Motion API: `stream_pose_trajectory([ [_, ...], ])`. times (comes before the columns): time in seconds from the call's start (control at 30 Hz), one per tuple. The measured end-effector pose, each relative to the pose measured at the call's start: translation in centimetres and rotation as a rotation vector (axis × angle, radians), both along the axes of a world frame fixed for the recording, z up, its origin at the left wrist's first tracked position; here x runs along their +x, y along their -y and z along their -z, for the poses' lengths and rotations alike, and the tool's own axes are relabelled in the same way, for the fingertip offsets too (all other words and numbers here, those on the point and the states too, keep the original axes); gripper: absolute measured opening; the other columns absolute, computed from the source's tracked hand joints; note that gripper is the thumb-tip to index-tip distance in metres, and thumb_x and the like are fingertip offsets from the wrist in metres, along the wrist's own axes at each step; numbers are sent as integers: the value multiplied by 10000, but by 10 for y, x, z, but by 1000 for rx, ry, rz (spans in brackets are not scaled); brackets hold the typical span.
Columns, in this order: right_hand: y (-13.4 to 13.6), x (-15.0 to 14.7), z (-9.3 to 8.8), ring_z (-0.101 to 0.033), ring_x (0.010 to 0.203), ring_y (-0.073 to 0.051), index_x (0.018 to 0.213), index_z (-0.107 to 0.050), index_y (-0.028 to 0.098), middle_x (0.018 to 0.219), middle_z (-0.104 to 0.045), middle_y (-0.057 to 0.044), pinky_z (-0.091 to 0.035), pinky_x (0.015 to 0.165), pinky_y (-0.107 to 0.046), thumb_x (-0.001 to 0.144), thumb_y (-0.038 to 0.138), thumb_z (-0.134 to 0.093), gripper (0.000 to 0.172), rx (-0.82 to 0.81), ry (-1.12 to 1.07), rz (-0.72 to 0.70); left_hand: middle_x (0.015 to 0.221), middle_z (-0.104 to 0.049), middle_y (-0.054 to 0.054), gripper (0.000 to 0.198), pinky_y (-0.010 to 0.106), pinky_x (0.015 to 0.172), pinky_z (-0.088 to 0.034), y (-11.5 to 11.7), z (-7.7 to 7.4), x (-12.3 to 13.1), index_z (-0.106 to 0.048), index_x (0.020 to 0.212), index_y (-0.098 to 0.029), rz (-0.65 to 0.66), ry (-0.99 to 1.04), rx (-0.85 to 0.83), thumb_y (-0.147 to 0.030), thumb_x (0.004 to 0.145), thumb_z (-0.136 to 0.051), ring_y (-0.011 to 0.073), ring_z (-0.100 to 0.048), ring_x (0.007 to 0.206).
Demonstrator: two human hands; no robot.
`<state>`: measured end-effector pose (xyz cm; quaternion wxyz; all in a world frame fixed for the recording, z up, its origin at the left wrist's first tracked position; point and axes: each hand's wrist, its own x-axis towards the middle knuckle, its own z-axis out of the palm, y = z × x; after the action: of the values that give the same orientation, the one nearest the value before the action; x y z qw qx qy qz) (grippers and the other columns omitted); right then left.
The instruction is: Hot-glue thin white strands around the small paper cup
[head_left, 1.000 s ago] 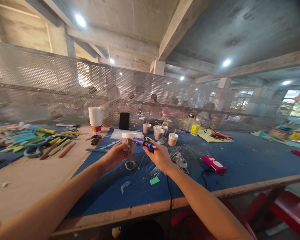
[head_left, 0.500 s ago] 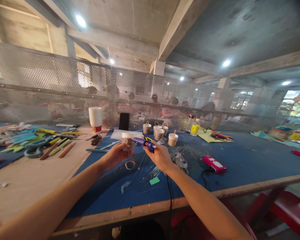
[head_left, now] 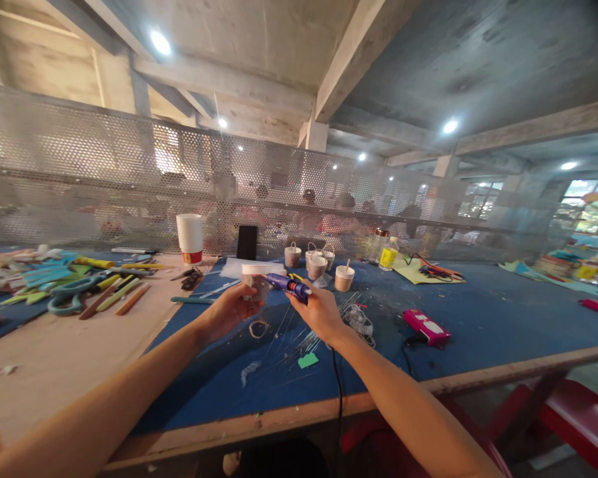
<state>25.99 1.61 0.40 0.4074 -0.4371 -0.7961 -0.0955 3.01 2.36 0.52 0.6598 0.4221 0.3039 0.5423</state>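
Observation:
My left hand (head_left: 235, 305) is closed around a small paper cup (head_left: 255, 280) with a white rim and a greyish covering. In my right hand (head_left: 317, 311) is a blue hot glue gun (head_left: 286, 285), its nozzle at the right side of the cup; whether it touches I cannot tell. A black cord hangs below my right wrist. Beneath the cup a ring of cord (head_left: 258, 328) lies on the blue table mat (head_left: 194, 378). Farther back stand several small covered cups (head_left: 317, 267), some with loop handles, and another cup (head_left: 345, 279) with a stick in it.
Scissors (head_left: 72, 292), clay tools and coloured scraps lie at left. A stack of paper cups (head_left: 189, 238) and a black phone (head_left: 248, 242) stand by the perforated metal screen (head_left: 259, 172). At right are a pink device (head_left: 427, 328) and a yellow-labelled bottle (head_left: 389, 255). People are blurred behind the screen.
Almost nothing differs. Both hands keep their places, with the cup and the glue gun still together; the view has shifted very slightly.

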Motion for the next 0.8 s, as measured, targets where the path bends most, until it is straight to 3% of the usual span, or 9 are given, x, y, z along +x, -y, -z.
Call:
stream_pose_trajectory([
  [0.37,-2,1,0,-718,721,-230,999,-683,192,796,-749,-75,-443,626,-261,944,463,-572,298,-21,-81,-42,822,-732,54,340,256,607,-539,-3,1,-2,-677,1072,-140,24,29,-4,-83,742,-614,154,-665,624],
  [0.47,-4,0,-2,-672,611,-194,889,-679,193,649,-691,-38,-458,603,-260,928,521,-566,350,-191,-259,-149,823,-729,67,282,256,611,-556,-5,3,-3,-674,1017,-131,-15,31,-30,-72,748,-617,155,-679,637],
  [0.57,-8,1,-7,-534,429,-132,877,-627,190,459,-517,52,-434,514,-240,909,562,-555,381,-416,-514,-274,813,-726,75,177,264,638,-579,-9,4,-5,-655,925,-132,-74,35,-56,-73,761,-632,175,-710,684],
  [0.67,-16,4,-10,-439,384,-91,928,-570,191,495,-458,98,-374,434,-217,857,527,-601,344,-562,-811,-376,823,-731,77,152,257,624,-583,-12,5,-7,-644,909,-137,-108,42,-58,-68,774,-630,175,-719,685],
  [0.8,-31,12,-6,-472,412,-75,847,-545,191,584,-522,75,-364,407,-199,778,496,-663,334,-715,-1039,-381,785,-718,57,127,250,597,-581,-12,3,-8,-637,890,-143,-139,28,-52,-65,789,-642,183,-732,683],
])
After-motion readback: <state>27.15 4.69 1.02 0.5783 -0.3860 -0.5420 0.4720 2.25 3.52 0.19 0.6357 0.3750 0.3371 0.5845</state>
